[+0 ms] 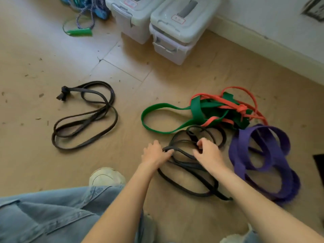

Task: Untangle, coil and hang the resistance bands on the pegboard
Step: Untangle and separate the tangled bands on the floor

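Black band lies in loose loops on the floor right in front of me, at 6 o'clock of the green band, which is snarled with the red band; purple band at 3 o'clock. My left hand pinches one strand; my right hand curls around another where the loops cross.

Judgement: I am working the tangle loose. Best to hold one strand still and feed the other through slack, not tug, since pulling would likely tighten the crossing. A knotted dark band waits at 9 o'clock. No pegboard in view.
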`<action>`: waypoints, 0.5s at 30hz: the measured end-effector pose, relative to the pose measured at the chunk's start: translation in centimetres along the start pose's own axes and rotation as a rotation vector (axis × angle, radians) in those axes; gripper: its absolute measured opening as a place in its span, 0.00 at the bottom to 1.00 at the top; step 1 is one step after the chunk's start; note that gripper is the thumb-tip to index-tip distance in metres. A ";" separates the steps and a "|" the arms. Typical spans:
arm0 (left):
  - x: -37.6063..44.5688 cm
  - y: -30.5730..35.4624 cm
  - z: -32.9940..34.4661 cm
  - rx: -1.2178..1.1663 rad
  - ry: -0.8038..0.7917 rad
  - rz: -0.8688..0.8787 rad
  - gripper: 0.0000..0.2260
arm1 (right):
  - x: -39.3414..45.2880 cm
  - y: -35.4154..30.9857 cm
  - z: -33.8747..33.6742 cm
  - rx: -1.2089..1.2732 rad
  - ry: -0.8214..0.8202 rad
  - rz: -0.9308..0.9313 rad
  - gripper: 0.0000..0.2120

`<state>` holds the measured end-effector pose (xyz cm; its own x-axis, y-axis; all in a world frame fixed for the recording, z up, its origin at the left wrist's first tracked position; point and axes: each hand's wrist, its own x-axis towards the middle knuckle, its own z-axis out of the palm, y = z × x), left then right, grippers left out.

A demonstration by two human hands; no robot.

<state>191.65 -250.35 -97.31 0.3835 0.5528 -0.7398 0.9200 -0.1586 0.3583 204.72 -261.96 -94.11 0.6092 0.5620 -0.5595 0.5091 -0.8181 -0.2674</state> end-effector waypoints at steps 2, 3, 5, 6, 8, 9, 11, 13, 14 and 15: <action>-1.0 0.1 3.1 -0.107 0.016 -0.017 0.26 | -1.0 2.2 2.7 -0.268 -0.223 -0.014 0.37; -1.2 0.2 3.6 -0.277 0.011 -0.043 0.22 | -1.3 2.6 3.7 -0.393 -0.244 -0.055 0.42; -1.4 0.5 3.5 -0.637 -0.111 -0.099 0.16 | -1.5 3.0 4.4 -0.467 -0.166 -0.132 0.42; -1.7 0.5 2.8 -0.750 -0.172 -0.111 0.13 | -1.5 3.1 4.4 -0.435 -0.134 -0.169 0.37; -2.4 0.3 0.8 -0.872 -0.246 -0.082 0.06 | -1.5 3.0 3.7 -0.344 -0.148 -0.218 0.25; -2.8 0.3 -0.3 -0.910 -0.287 -0.050 0.05 | -1.6 2.8 2.9 -0.270 -0.172 -0.220 0.21; -3.7 0.4 -2.3 -0.972 -0.374 0.012 0.11 | -1.9 1.6 0.5 -0.042 -0.236 -0.194 0.14; -4.7 1.3 -4.6 -1.062 -0.439 0.107 0.15 | -2.2 -0.9 -2.8 0.228 -0.301 -0.196 0.11; -5.2 2.1 -5.9 -1.101 -0.424 0.184 0.16 | -2.5 -2.5 -4.6 0.361 -0.325 -0.225 0.09; -5.6 2.8 -7.3 -1.132 -0.368 0.260 0.16 | -2.9 -4.3 -6.2 0.492 -0.344 -0.268 0.07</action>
<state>191.44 -247.91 -88.00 0.7149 0.3169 -0.6232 0.2922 0.6744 0.6781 204.56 -259.32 -86.49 0.2291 0.7499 -0.6207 0.2294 -0.6613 -0.7142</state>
